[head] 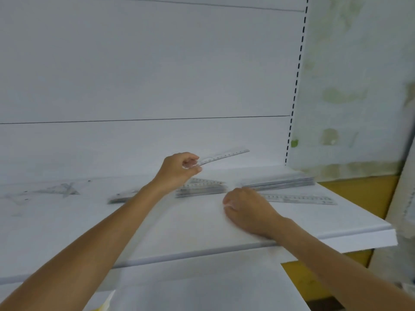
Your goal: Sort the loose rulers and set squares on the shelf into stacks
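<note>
Left of the ruler stack [278, 184] on the shelf [179, 221], my left hand [177, 169] pinches one end of a raised clear ruler [224, 156] whose long axis points rightward toward that stack, while my right hand [249, 207] rests palm-down, empty, nearer it.

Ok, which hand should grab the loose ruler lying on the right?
Right: the right hand rests on the shelf beside the loose ruler, while the left hand pinches a raised ruler.

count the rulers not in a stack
2: a held ruler, pinched by the left hand above the shelf; a flat ruler on it right of the right hand. Blurry pieces far left may hide more.
</note>
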Available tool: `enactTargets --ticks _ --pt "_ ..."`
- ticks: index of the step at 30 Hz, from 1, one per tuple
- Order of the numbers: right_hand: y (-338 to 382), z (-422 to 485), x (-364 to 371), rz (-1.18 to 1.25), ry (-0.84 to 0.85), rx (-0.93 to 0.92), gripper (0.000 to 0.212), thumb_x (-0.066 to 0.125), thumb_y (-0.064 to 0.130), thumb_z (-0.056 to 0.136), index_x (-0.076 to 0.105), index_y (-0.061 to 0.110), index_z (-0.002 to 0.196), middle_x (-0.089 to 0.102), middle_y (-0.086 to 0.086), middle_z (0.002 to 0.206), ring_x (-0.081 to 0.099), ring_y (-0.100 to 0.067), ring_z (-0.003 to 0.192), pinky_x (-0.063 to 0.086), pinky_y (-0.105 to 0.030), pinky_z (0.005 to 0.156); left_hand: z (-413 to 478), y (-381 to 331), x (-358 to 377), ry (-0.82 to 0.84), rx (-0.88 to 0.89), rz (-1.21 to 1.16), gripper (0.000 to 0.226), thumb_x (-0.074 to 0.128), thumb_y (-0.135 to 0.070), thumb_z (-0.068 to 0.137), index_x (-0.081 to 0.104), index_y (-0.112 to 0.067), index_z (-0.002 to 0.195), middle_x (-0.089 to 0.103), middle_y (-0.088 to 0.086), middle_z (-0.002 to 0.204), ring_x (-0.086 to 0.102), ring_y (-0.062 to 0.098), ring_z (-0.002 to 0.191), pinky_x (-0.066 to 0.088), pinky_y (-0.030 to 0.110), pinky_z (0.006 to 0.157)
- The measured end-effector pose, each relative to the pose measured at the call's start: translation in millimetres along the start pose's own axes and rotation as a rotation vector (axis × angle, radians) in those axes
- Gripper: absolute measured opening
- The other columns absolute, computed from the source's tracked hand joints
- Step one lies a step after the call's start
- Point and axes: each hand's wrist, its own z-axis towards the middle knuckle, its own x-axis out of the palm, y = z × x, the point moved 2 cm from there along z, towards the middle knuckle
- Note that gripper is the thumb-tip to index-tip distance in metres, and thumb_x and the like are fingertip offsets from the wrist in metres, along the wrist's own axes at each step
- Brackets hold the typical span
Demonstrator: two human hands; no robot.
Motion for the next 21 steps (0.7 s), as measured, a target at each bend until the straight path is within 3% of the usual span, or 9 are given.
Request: enactTargets --ticks 8,12,21 --pt "-3 -9 -7 0.052 0.030 -0.023 0.029 0.040 0.018 0.092 0.064 0.005 0.101 0.064 -0.012 0.107 0.055 -0.026 0.099 0.046 -0.040 0.088 30 -59 91 0.214 0.095 0.052 0.035 0.070 -0.027 0.080 0.061 -0.015 0.112 0.063 0.000 0.111 0.057 0.011 0.099 0.045 0.025 0.090" --pt "-16 -13 -16 0.053 0.185 -0.086 0.032 0.039 0.022 0.095 0.059 0.004 0.111 0.060 -0.009 0.120 0.053 -0.024 0.109 0.041 -0.039 0.097 43 -68 112 0.273 0.102 0.065 0.033 0.070 -0.030 0.079 0.062 -0.017 0.109 0.062 -0.002 0.108 0.056 0.010 0.096 0.044 0.024 0.088" --pt "-26 -22 -14 0.181 0.042 -0.094 0.030 0.041 0.017 0.094 0.062 0.014 0.115 0.062 0.002 0.120 0.053 -0.018 0.109 0.038 -0.025 0.090 57 -78 153 0.299 0.121 0.085 0.035 0.071 -0.031 0.079 0.061 -0.016 0.109 0.061 -0.003 0.112 0.052 0.006 0.096 0.040 0.020 0.084"
